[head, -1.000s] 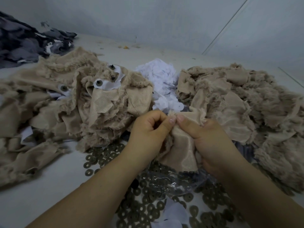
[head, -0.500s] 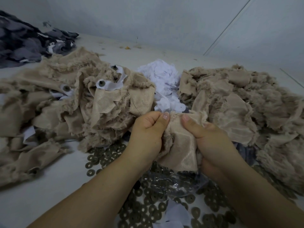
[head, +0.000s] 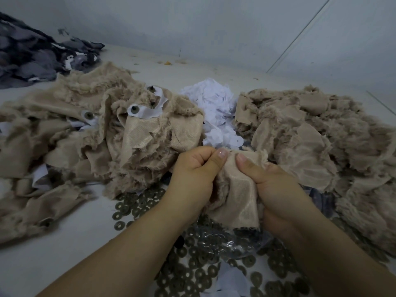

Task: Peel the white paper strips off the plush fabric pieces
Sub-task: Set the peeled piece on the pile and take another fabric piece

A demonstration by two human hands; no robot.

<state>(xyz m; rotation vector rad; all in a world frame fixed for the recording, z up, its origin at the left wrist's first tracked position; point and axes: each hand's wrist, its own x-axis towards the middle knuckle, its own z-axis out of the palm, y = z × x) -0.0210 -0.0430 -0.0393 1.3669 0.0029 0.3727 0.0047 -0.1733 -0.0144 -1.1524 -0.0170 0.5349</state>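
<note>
Both hands hold one beige plush fabric piece (head: pixel 237 196) in front of me, its smooth backing turned toward me. My left hand (head: pixel 192 179) pinches its upper left edge with curled fingers. My right hand (head: pixel 276 189) grips its right side, thumb pressed on the top edge. No paper strip shows on this piece. A pile of plush pieces (head: pixel 90 142) on the left carries white paper strips (head: pixel 147 111) with dark eye studs. Crumpled white paper (head: pixel 214 112) is heaped at centre back. Another plush pile (head: pixel 325 146) lies on the right.
Several dark round washers (head: pixel 137 209) and a clear plastic bag (head: pixel 214 239) are spread on the white table (head: pixel 42 254) under my forearms. A heap of dark grey fabric (head: pixel 32 58) sits at the far left against the wall.
My thumbs have drawn slightly apart along the top edge of the held piece, spreading it a little. The piles have not moved.
</note>
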